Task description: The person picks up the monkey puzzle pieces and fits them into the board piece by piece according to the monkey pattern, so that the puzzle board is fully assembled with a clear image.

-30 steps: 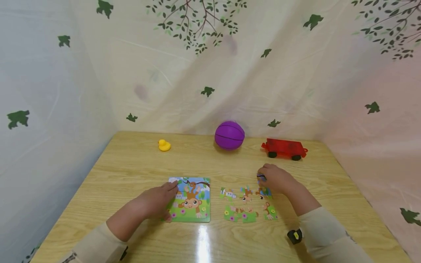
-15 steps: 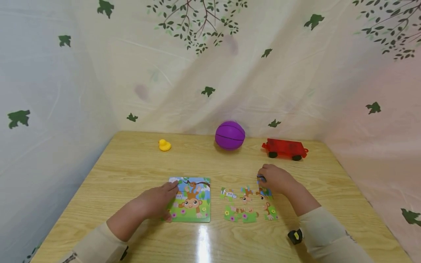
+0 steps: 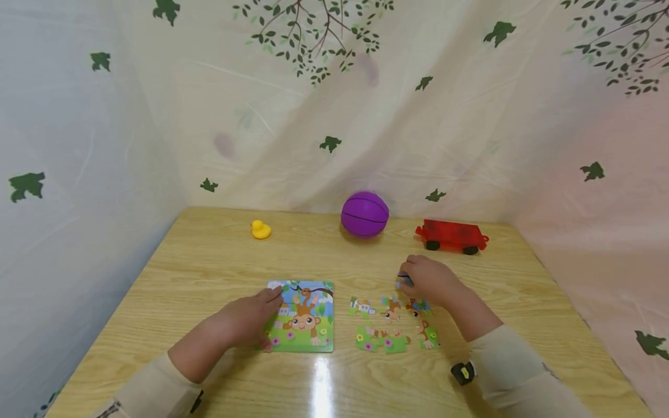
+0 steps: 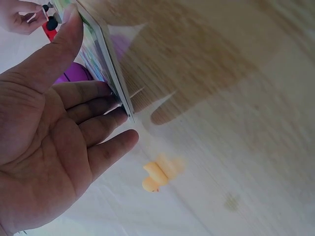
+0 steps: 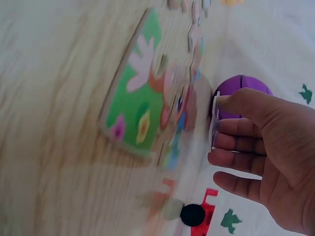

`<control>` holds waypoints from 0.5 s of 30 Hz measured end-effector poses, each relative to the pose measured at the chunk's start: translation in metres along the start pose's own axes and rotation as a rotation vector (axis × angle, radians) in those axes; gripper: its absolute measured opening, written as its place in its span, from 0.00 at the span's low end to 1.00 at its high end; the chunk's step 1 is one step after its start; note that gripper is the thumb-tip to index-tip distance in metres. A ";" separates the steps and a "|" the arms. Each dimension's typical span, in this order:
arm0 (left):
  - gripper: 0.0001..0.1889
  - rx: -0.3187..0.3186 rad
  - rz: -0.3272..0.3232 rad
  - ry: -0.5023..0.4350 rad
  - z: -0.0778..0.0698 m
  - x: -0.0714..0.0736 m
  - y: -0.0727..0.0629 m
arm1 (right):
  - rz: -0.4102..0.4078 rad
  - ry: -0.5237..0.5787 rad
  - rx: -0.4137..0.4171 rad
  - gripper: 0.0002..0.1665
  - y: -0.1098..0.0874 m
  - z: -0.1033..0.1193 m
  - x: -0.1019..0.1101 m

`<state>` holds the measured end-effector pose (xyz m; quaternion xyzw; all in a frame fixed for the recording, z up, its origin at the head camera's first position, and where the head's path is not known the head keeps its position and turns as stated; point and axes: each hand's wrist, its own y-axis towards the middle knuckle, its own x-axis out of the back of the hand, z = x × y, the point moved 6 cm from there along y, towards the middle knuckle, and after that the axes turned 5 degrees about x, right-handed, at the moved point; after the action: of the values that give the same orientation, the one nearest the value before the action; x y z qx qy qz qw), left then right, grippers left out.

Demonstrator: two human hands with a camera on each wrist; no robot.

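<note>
My left hand (image 3: pixel 245 319) lies at the left edge of a square puzzle board (image 3: pixel 305 334) with a monkey picture. Its thumb is at the near corner and its straight fingers touch the far part of that edge. Between thumb and fingertips my right hand (image 3: pixel 431 280) pinches a thin puzzle piece (image 3: pixel 403 280), blue with a dark line; the right wrist view shows this piece (image 5: pixel 214 125) edge-on, above the table. Just nearer lie several loose pieces: a house piece (image 3: pixel 362 307), a monkey-face piece (image 3: pixel 391 313) and a green corner piece (image 3: pixel 430 337) among them.
Along the back of the wooden table (image 3: pixel 219 255) stand a yellow rubber duck (image 3: pixel 261 230), a purple ball (image 3: pixel 364 216) and a red toy wagon (image 3: pixel 453 237) with black wheels. Behind them hangs a pale cloth (image 3: pixel 272 145) with printed leaves.
My right hand has moved slightly left and away from me, taking the blue puzzle piece off from the top of the right column. My left hand stays at the board.
</note>
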<state>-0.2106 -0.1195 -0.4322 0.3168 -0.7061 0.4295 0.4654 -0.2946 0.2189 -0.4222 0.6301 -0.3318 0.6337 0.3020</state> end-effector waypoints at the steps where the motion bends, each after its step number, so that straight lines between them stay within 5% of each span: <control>1: 0.51 0.003 0.002 0.001 0.000 0.000 0.000 | -0.006 -0.006 0.013 0.17 0.002 0.004 0.002; 15: 0.50 0.006 0.020 -0.005 0.002 -0.001 0.000 | -0.060 -0.048 0.156 0.16 0.043 0.073 0.021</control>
<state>-0.2110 -0.1214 -0.4337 0.3121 -0.7092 0.4353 0.4584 -0.2859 0.1341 -0.4044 0.6765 -0.2695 0.6330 0.2630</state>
